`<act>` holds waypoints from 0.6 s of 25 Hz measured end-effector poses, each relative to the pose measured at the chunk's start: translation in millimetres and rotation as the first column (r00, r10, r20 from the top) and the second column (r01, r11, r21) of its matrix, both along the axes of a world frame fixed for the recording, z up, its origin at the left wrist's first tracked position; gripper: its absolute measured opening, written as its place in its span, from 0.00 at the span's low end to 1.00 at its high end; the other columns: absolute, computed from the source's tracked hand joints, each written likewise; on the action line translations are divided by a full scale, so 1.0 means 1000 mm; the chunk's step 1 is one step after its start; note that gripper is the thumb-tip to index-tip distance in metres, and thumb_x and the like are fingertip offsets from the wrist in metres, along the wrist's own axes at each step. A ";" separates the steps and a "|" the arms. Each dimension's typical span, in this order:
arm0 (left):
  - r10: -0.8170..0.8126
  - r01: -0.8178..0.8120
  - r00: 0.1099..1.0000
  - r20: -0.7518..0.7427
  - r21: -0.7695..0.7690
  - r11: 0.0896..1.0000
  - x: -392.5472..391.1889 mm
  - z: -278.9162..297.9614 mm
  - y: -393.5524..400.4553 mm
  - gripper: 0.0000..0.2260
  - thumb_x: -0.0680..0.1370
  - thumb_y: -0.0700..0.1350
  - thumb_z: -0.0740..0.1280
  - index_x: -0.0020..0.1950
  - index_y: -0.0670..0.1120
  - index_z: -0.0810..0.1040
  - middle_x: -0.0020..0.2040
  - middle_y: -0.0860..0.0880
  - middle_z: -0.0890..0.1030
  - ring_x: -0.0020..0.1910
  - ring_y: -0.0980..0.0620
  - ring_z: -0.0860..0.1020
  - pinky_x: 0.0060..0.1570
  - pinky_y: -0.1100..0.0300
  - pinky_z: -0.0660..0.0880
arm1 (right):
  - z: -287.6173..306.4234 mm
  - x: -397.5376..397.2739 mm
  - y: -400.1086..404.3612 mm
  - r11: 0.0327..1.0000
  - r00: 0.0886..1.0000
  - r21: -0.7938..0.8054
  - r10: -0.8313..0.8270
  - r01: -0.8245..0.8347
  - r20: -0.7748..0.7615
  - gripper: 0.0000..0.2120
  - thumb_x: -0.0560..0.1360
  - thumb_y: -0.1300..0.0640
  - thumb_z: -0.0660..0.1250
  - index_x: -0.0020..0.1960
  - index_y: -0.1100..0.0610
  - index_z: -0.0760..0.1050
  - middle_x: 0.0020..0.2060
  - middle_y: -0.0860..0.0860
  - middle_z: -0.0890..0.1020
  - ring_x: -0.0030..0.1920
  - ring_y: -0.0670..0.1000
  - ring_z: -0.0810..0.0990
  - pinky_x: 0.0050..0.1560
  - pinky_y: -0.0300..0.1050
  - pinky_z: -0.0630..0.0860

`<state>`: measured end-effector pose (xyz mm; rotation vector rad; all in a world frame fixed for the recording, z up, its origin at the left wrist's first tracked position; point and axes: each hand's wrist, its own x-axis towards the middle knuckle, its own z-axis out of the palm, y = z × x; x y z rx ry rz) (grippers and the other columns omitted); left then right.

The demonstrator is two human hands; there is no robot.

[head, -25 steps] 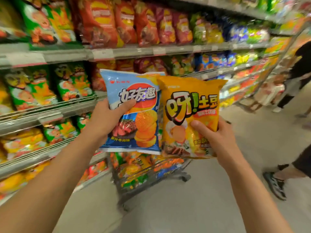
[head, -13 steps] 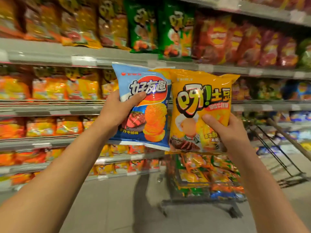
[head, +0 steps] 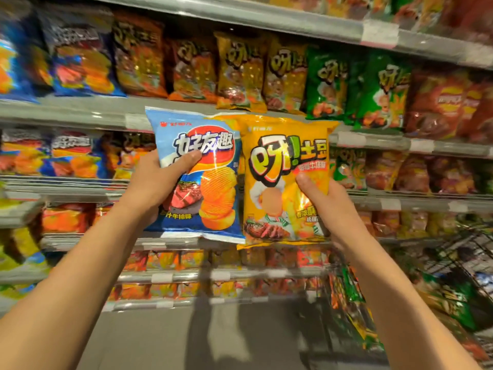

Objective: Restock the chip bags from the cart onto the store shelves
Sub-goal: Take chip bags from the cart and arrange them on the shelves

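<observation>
Open floor (head: pixel 213 337) is seen below the arms, between the person and the shelving; the rest of the frame is filled by stocked shelves. The shelf edge (head: pixel 80 113) with price tags runs across at bag-top height, just behind the held bags. A wire cart (head: pixel 453 276) is seen at lower right, beside the shelving, blurred; chip bags are heaped in it, colours green, orange and yellow, individual packs not separable.

Shelf contents: blue bags (head: pixel 80 62) at upper left, orange bags (head: pixel 240 73) in the middle of that row, green bags (head: pixel 354 89) to their right, red bags (head: pixel 448 105) at far right. Lower rows are packed with more orange and red packs, blurred.

The blue chip bag (head: pixel 202 182) is gripped by the left hand (head: pixel 157 182), thumb laid across the front, fingers wrapped behind the left edge. The yellow chip bag (head: pixel 282 182) is gripped by the right hand (head: pixel 330 201), thumb pressed on the front near the right edge, fingers hidden behind. Both bags are held upright, side by side, edges overlapping slightly, raised in front of the middle shelves and not resting on any shelf. Both hands are clamped on their bags, well clear of the cart.
</observation>
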<state>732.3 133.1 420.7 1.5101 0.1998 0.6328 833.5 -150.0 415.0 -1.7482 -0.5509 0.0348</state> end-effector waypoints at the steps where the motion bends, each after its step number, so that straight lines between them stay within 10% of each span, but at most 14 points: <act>1: 0.013 -0.013 1.000 -0.003 -0.005 1.000 -0.005 0.000 0.011 0.03 0.77 0.47 0.73 0.50 0.53 0.84 0.46 0.55 0.88 0.42 0.56 0.86 0.34 0.65 0.79 | 0.002 -0.001 0.014 1.000 1.000 -0.003 0.017 -0.017 0.005 0.15 0.72 0.33 0.67 0.51 0.40 0.82 0.49 0.45 0.87 0.51 0.46 0.86 0.53 0.49 0.79; 7: 0.096 -0.098 0.994 -0.056 -0.040 0.994 -0.022 -0.005 0.073 0.10 0.71 0.55 0.75 0.50 0.54 0.85 0.48 0.52 0.88 0.46 0.50 0.87 0.45 0.54 0.81 | 0.003 0.005 0.078 0.992 0.991 0.006 0.129 -0.129 -0.024 0.20 0.72 0.31 0.69 0.55 0.44 0.82 0.51 0.47 0.88 0.53 0.50 0.87 0.60 0.58 0.80; 15: 0.195 -0.200 0.978 -0.070 -0.065 0.978 0.005 -0.010 0.134 0.10 0.74 0.51 0.74 0.51 0.48 0.84 0.43 0.52 0.88 0.37 0.54 0.85 0.31 0.63 0.78 | 0.001 0.053 0.145 0.978 0.978 -0.043 0.204 -0.206 -0.050 0.16 0.77 0.38 0.66 0.56 0.47 0.81 0.52 0.48 0.88 0.54 0.51 0.86 0.62 0.58 0.78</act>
